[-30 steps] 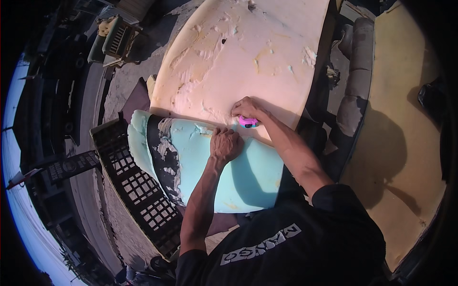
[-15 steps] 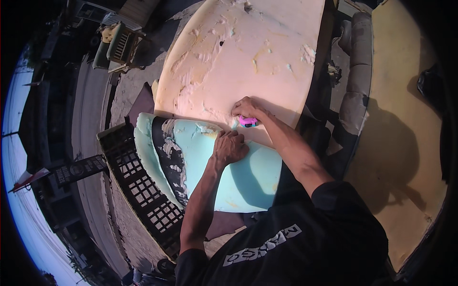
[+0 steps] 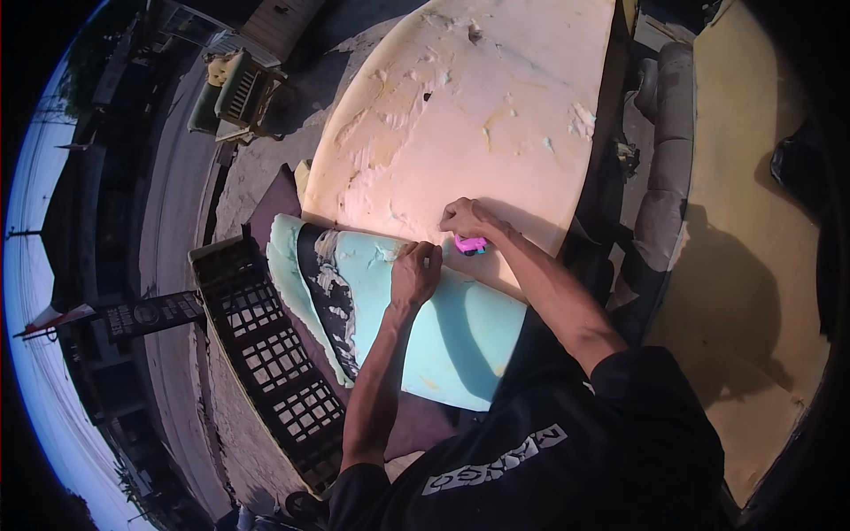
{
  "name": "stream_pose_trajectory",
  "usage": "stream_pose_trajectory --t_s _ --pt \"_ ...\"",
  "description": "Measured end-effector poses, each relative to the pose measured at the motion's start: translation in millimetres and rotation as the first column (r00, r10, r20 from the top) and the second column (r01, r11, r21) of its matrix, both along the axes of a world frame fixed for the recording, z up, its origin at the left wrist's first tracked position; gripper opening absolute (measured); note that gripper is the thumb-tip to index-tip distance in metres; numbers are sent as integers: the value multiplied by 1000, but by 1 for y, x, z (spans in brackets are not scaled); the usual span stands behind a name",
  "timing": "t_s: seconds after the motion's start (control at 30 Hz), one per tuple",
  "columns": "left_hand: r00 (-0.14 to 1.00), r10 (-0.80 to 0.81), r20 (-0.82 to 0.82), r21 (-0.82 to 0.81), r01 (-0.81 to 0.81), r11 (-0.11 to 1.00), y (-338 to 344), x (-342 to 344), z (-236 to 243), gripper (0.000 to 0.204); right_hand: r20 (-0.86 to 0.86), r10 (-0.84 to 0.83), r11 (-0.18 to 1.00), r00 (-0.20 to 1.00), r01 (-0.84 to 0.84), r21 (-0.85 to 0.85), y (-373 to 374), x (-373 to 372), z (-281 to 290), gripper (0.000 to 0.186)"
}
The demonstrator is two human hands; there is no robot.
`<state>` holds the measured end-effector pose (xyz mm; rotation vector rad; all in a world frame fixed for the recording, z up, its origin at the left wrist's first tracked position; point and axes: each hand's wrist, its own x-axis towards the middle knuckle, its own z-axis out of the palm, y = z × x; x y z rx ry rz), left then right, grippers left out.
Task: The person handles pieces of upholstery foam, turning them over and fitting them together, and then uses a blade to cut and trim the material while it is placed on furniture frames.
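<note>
A large pale pink foam slab (image 3: 505, 106), torn and pitted on its upper face, stretches away from me. Over its near end lies a light blue foam piece (image 3: 500, 310) with a ragged left side and a black strip. My left hand (image 3: 416, 273) is closed, fingers curled at the blue foam's far edge. Just right of it and slightly farther off, my right hand (image 3: 467, 217) is curled over the pink foam. A small bright pink and blue plastic tool (image 3: 471, 244) sticks out beneath its palm; its working end is hidden.
A black slatted plastic crate (image 3: 266, 354) stands at the left. On the right are a grey padded cushion (image 3: 671, 159) and a tan foam sheet (image 3: 735, 265) bearing my shadow. A wooden chair (image 3: 243, 93) stands far left, near the road.
My left hand has shifted slightly left, and a wider gap now separates it from my right hand. The whole view has moved a little, so the foam sits lower and farther right.
</note>
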<state>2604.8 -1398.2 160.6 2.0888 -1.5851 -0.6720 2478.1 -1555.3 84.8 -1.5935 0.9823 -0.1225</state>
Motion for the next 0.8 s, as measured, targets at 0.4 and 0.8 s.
stream_pose_trajectory --t_s 0.4,0.8 --pt "823 -169 542 113 128 985 14 45 -3 36 -184 41 985 982 -71 -158 -2 71 16 45" --pt "901 -337 273 282 259 924 35 60 19 21 -221 67 996 973 -79 -43 -15 71 17 44"
